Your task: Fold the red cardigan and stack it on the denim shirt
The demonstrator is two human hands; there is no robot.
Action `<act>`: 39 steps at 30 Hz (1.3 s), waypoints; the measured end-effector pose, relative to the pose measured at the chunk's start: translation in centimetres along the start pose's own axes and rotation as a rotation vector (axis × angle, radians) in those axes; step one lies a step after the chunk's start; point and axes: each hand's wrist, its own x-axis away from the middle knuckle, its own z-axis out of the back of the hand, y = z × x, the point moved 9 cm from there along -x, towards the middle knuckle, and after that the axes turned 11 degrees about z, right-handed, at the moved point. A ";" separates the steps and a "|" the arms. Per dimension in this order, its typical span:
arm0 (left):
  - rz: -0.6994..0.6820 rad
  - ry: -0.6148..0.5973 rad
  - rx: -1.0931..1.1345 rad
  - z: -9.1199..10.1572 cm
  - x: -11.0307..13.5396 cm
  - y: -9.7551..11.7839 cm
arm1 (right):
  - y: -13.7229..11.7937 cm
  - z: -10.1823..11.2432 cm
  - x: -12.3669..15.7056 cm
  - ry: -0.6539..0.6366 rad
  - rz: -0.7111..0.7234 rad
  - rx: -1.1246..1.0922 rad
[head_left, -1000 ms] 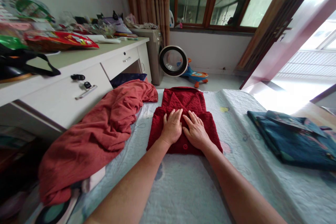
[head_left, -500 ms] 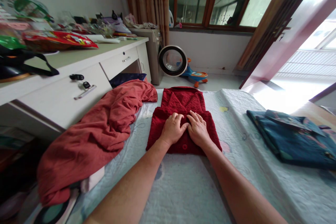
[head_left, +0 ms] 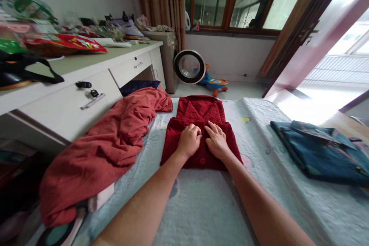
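A dark red cardigan (head_left: 173, 144) lies folded on the bed, its lower part doubled over and a round button showing near the front edge. The V-shaped neck part sticks out flat beyond the fold. On the left half of the fold rests my left hand (head_left: 189, 140), its fingers curled and its thumb tucked in against the cloth. My right hand (head_left: 216, 139) lies beside it on the fold, fingers stretched out and pressing on the fabric. A small gap separates the two hands.
A crumpled rust-red cloth (head_left: 103, 146) lies along the left side, by a white desk (head_left: 72, 111) with cluttered top. Folded blue jeans (head_left: 314, 153) lie at right on the pale quilted bed cover (head_left: 201, 203). Beyond stand an open washing machine (head_left: 168, 61) and a blue ride-on toy (head_left: 215, 81).
My left thumb has drawn in toward its fingers, and the thumbs, touching before, are now apart. The cardigan stays in place.
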 end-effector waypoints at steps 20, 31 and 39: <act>-0.029 -0.047 0.143 0.0 0.0 0.4 | -1.3 0.4 0.3 0.014 0.094 0.000; 0.130 -0.164 -0.324 0.3 -0.9 -5.1 | -1.7 0.5 0.3 -0.050 0.045 0.058; 0.256 -0.237 -0.313 0.0 -1.2 -8.1 | -1.8 0.3 0.3 -0.033 0.068 0.071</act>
